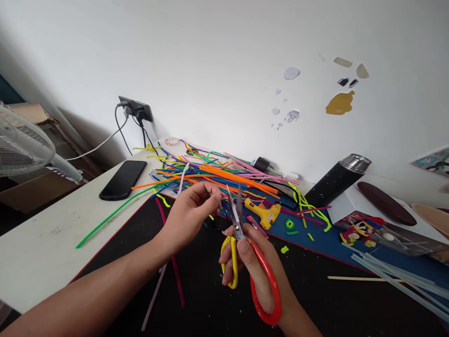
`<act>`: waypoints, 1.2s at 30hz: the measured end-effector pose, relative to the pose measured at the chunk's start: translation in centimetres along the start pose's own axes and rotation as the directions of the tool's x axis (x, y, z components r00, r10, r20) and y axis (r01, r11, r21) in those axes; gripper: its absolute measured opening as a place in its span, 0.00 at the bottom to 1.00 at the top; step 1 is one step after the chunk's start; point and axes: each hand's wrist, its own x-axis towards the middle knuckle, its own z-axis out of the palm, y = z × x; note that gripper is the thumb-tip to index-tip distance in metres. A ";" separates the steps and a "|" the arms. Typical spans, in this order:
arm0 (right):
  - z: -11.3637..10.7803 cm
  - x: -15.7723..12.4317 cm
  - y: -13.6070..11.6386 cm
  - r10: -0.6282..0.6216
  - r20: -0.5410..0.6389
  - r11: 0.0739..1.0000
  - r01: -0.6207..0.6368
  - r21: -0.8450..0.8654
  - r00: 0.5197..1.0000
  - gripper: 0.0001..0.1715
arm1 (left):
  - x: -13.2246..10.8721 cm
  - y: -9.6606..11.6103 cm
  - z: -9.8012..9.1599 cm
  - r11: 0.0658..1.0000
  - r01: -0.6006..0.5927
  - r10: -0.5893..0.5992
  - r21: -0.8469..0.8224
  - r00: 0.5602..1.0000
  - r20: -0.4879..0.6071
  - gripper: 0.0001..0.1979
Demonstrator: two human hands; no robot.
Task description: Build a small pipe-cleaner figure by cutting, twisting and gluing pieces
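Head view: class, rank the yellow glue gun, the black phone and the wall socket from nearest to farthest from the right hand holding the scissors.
From the right hand, which grips the scissors:
1. Glue gun, just beyond the hand.
2. Phone, far left on the white table.
3. Wall socket, behind the phone, on the wall.

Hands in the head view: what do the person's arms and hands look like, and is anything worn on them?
The left hand and right hand wear no gloves, and no ring, watch or bracelet shows on either. No sleeve is visible on either arm as far as the frame's edge.
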 end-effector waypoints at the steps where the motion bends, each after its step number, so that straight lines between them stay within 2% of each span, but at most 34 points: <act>1: 0.0 0.0 0.1 -0.003 -0.003 1.000 0.003 -0.017 1.000 0.33 | -0.1 0.0 0.1 1.000 0.002 -0.002 0.004 1.000 0.010 0.15; 7: -0.1 0.0 1.0 -0.025 -0.012 0.989 0.023 -0.149 1.000 0.30 | -0.4 -0.2 0.4 1.000 0.020 -0.020 0.009 1.000 0.023 0.17; 12: -0.1 0.0 1.2 -0.026 -0.019 0.983 0.022 -0.182 0.999 0.29 | -0.5 0.0 0.6 0.999 0.031 -0.033 0.045 0.998 0.051 0.18; 26: -0.4 0.3 1.6 -0.064 -0.019 0.956 0.056 -0.287 0.998 0.26 | -0.9 -0.5 0.8 0.999 0.019 -0.024 0.040 0.993 0.113 0.10; 36: -0.3 0.4 1.0 -0.049 -0.043 0.949 0.033 -0.312 0.998 0.23 | -0.8 0.1 1.0 0.991 0.019 -0.026 0.134 0.999 0.048 0.10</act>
